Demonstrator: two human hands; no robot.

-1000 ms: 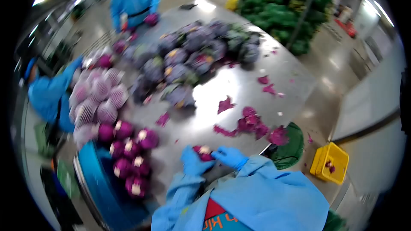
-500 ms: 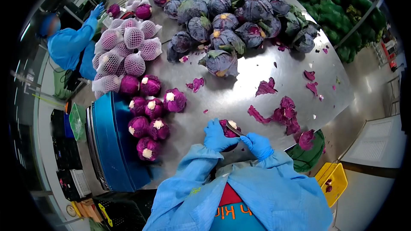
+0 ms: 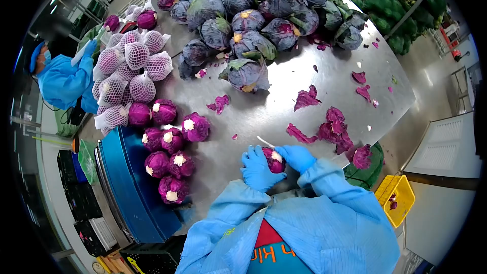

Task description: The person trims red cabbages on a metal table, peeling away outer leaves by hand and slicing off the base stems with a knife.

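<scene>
My left hand (image 3: pixel 257 170), in a blue glove, is wrapped round the left side of a trimmed red cabbage (image 3: pixel 274 161) at the table's near edge. The cabbage's pale cut stem faces up and right. In my right hand (image 3: pixel 297 158), also gloved in blue, is a knife (image 3: pixel 266 142); its bright blade points up and left past the top of the cabbage, and its handle is hidden in my fist. Left of my hands sit several trimmed red cabbages (image 3: pixel 196 127) with white stem ends.
Untrimmed cabbages (image 3: pixel 253 44) are heaped at the back of the metal table (image 3: pixel 228 157). Net-wrapped cabbages (image 3: pixel 137 56) are piled left, near a co-worker (image 3: pixel 66 81). A blue bin (image 3: pixel 134 182) stands front left. Loose purple leaves (image 3: pixel 335 129) lie right, by a yellow crate (image 3: pixel 395 200).
The knife has swung from across the cabbage's stem to beyond its upper edge. My right hand has moved slightly up and left. The camera view has shifted; the co-worker's arm has lowered.
</scene>
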